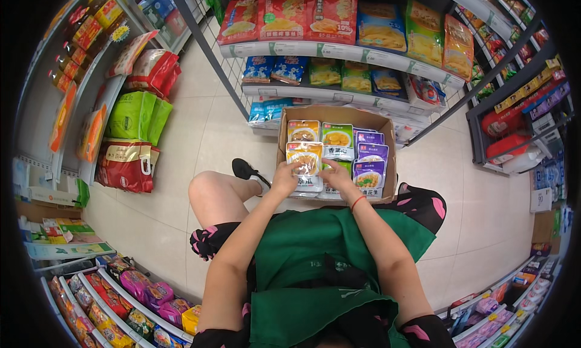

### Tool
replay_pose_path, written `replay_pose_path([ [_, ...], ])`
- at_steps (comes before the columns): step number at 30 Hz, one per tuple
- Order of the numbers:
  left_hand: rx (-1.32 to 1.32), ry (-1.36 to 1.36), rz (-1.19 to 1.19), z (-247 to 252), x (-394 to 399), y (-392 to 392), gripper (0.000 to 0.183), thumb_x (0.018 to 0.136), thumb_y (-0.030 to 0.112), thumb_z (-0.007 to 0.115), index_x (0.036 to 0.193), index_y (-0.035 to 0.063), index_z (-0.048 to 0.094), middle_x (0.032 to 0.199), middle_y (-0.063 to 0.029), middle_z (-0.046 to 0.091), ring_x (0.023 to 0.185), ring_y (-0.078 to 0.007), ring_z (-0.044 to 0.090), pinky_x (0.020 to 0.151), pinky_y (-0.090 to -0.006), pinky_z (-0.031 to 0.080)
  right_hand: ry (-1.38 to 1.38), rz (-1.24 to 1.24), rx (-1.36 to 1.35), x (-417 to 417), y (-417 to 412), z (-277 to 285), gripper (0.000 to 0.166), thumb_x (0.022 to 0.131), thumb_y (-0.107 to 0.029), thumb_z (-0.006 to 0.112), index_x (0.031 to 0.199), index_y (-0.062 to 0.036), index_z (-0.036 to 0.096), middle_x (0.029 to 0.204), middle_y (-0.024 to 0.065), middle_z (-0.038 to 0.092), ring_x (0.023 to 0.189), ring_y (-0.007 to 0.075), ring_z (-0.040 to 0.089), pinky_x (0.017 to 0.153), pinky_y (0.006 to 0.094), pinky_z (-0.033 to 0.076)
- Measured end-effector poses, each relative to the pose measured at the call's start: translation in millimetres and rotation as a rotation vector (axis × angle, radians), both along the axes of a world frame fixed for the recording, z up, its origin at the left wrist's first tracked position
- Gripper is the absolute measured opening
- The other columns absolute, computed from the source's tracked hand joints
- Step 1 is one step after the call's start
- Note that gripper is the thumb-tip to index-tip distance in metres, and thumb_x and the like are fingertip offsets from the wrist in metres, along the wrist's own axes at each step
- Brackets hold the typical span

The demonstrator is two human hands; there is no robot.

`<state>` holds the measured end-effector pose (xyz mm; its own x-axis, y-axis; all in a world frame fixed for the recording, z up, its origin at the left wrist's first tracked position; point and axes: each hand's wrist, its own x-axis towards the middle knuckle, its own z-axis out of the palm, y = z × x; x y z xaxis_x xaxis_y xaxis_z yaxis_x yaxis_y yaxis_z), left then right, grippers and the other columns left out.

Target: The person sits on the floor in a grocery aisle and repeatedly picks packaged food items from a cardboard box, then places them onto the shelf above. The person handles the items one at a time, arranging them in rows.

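Observation:
Before my knees stands an open cardboard box (393, 141) of flat food pouches. My left hand (286, 179) pinches the left edge of a yellow-and-white pouch (305, 156) near the box's left side. At that pouch's right edge, my right hand (338, 178) has its thumb and forefinger against it; how firmly it grips is hard to see. Behind lies another yellow pouch (303, 126). Green-and-white pouches (337, 137) fill the middle row, partly hidden by my right hand. Purple pouches (370, 173) overlap in the right row.
A shelf rack (290, 47) with red, blue and green food packets rises just beyond the box. Large red and green bags (129, 116) stand at the left shelves. More snack shelves (131, 298) curve around behind me, and a wire-sided rack (481, 139) stands right.

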<state>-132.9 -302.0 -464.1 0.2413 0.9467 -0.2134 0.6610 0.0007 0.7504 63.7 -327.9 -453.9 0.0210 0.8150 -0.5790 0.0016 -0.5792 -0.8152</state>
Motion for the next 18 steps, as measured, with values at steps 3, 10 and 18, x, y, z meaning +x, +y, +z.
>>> replay_pose_path([
  [3, -0.048, 0.051, 0.01, -5.0, 2.8, -1.3, 0.043, 0.074, -0.001, 0.059, 0.116, 0.0094, 0.062, 0.119, -0.0192, 0.052, 0.109, -0.0349, 0.053, 0.095, -0.0384, 0.044, -0.01, 0.096, -0.04, 1.9, 0.6, -5.6, 0.055, 0.082, -0.013, 0.065, 0.134, -0.0121, 0.048, 0.086, -0.0016, 0.062, 0.074, 0.0079, 0.055, 0.061, 0.022, 0.045],
  [10, -0.137, 0.121, 0.034, -5.9, 6.2, -6.1, 0.044, 0.075, 0.004, 0.062, 0.118, 0.0081, 0.061, 0.121, -0.0193, 0.051, 0.112, -0.0326, 0.053, 0.097, -0.0375, 0.043, -0.012, 0.119, -0.106, -2.0, 0.6, -19.9, 0.056, 0.082, -0.013, 0.066, 0.135, -0.0127, 0.048, 0.087, -0.001, 0.061, 0.073, 0.0079, 0.054, 0.062, 0.0233, 0.047],
  [18, -0.129, 0.133, 0.034, -34.1, 6.4, -5.1, 0.043, 0.072, 0.005, 0.061, 0.115, 0.0052, 0.063, 0.119, -0.022, 0.053, 0.111, -0.0344, 0.053, 0.096, -0.0379, 0.043, 0.014, 0.112, -0.171, -7.3, 0.5, -33.9, 0.056, 0.083, -0.013, 0.065, 0.136, -0.0126, 0.048, 0.087, -0.002, 0.059, 0.074, 0.0078, 0.053, 0.064, 0.023, 0.047],
])
